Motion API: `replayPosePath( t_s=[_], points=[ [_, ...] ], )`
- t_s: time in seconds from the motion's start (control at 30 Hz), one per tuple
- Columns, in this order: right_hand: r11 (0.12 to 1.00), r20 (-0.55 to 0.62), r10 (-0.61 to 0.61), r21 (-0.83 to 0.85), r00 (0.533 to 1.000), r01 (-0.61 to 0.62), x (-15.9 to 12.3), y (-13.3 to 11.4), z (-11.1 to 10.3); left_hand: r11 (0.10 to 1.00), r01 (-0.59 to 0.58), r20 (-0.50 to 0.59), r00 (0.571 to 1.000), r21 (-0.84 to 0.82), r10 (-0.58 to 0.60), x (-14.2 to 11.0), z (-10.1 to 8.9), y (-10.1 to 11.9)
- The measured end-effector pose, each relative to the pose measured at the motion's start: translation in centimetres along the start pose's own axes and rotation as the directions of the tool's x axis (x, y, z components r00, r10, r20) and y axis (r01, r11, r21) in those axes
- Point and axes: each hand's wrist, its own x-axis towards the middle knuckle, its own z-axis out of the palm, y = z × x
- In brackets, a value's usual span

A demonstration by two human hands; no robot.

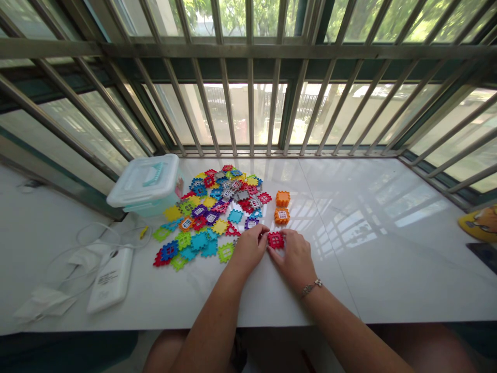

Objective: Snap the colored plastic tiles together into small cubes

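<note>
A red interlocking plastic tile with a window pattern (276,240) is between my two hands on the white table. My right hand (298,255) has thumb and fingers closed round its right side and lower edge. On the left, the fingers of my left hand (250,249) are pinched together at the tile's left edge; the fingertips partly hide the contact. Just beyond the hands are an orange stack of tiles (283,198) and a nearer orange stack with a white window piece on top (281,216). Left of them spreads a pile of many-coloured interlocking tiles (209,216).
A lidded clear-teal box (143,184) stands behind the pile at left. Nearer are a white power bank (111,280), cables and tissue (44,302). A yellow item (480,224) and dark flat object (483,256) lie at the right edge. Metal window bars (251,109) border the table's back.
</note>
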Motion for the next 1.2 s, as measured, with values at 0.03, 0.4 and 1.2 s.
replayPosePath(
  t_s=[0.03,0.4,1.2],
  points=[
    [1.000,0.001,-0.001,-0.002,1.000,0.001,0.0,0.0,0.0,1.000,-0.002,0.005,1.000,-0.001,0.002,0.0,0.0,0.0],
    [0.999,-0.049,0.006,-0.046,0.999,-0.009,0.1,0.1,0.3,0.998,-0.036,0.076,0.996,-0.054,0.040,-0.2,-0.5,0.6],
    [0.959,-0.067,0.240,-0.141,0.968,-0.247,13.2,11.1,-1.7,0.908,-0.253,0.122,0.967,0.334,0.225,-0.2,-0.1,-0.5]
  ],
)
